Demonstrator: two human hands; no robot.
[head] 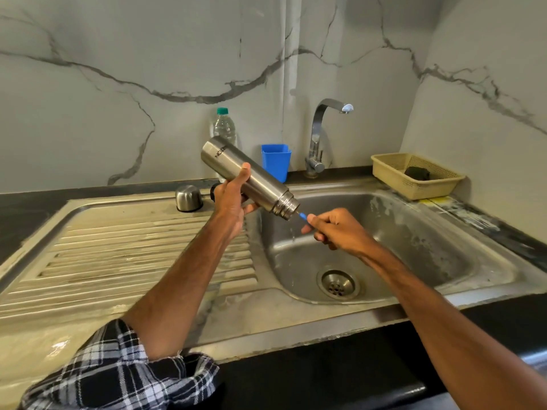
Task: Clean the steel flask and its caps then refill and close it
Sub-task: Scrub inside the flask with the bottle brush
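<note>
Steel cap [188,197] on sink drainboard [118,255]

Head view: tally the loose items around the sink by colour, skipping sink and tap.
Steel: 2, cylindrical steel flask, domed steel cap.
Blue: 2, blue plastic cup, blue-handled brush.
Clear: 1, clear plastic bottle with green lid.
Beige: 1, beige plastic mesh basket.
Dark: 2, dark scrub pad in the basket, black piece half hidden behind the left hand.
Total: 8.

Steel flask [236,170] uncapped, tilted mouth-down over sink basin [414,232]; domed steel cap [188,197] standing on drainboard [118,247], apart
</note>
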